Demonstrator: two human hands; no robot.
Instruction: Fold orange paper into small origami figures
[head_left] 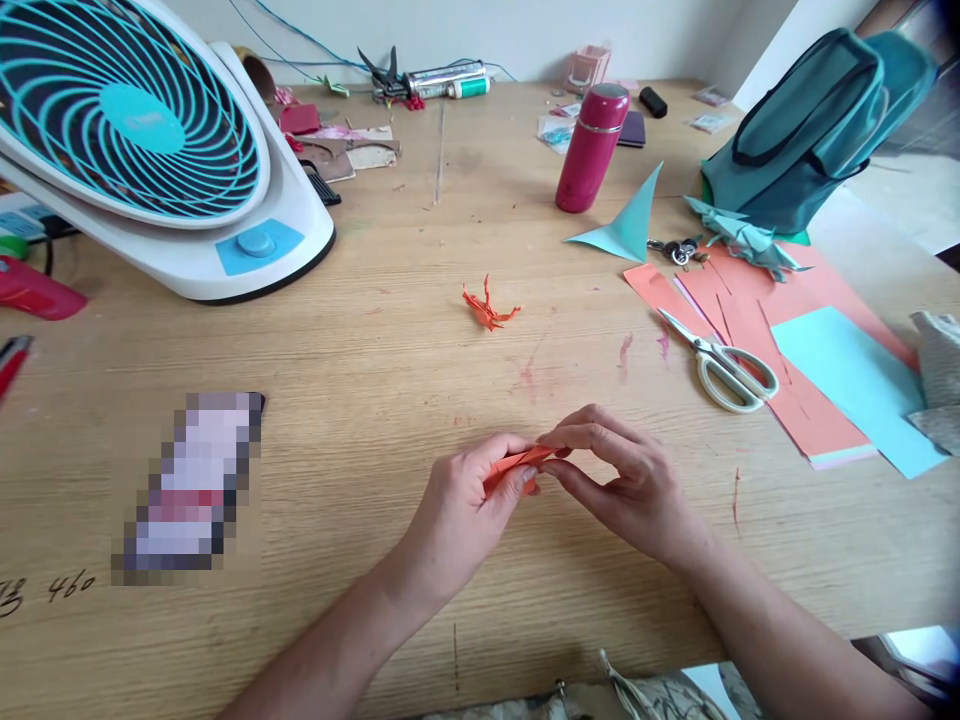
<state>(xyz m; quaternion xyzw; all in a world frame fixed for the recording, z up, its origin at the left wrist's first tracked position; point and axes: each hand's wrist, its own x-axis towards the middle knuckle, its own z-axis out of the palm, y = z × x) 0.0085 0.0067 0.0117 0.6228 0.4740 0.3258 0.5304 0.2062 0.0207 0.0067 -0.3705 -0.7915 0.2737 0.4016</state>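
Note:
A small folded piece of orange paper (517,462) is held between my two hands, just above the table's front part. My left hand (472,490) grips it with thumb and fingers closed around its left part. With thumb and fingertips, my right hand (622,475) pinches its right end. Part of the paper is hidden behind the fingers. Beyond the hands, a small orange folded-paper figure (490,310) with thin spiky limbs stands on the table (390,380).
At right, white-handled scissors (724,365) lie over orange paper sheets (825,420), near blue paper (847,350) and folded teal figures (750,240). A pink flask (592,150) and a teal bag (802,140) stand behind. Left are a fan (255,245) and a blurred phone (191,480).

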